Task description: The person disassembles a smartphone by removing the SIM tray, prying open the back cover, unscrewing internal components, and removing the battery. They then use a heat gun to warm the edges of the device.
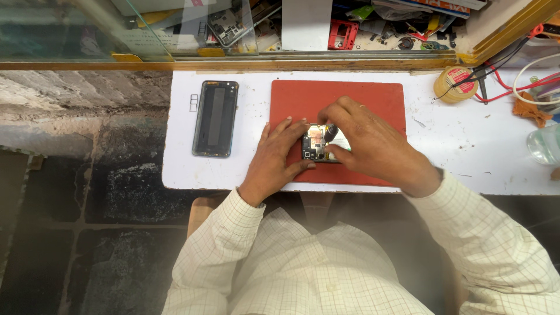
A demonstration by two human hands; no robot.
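An opened phone (pixel 315 146) with its circuit board showing lies on a red work mat (pixel 373 96) on a white bench. My left hand (pixel 274 160) rests flat on the mat and steadies the phone's left edge with fingers and thumb. My right hand (pixel 364 140) covers the phone's right part and pinches a small dark-handled tool (pixel 330 133) whose tip points down onto the board. Most of the phone's right half is hidden under this hand.
A black phone back cover (pixel 215 118) lies on the white bench (pixel 455 146) left of the mat. At the far right are a round yellow tin (pixel 454 83), red and white wires (pixel 513 81) and a clear bottle (pixel 545 143). A cluttered glass-fronted shelf (pixel 350 26) runs along the back.
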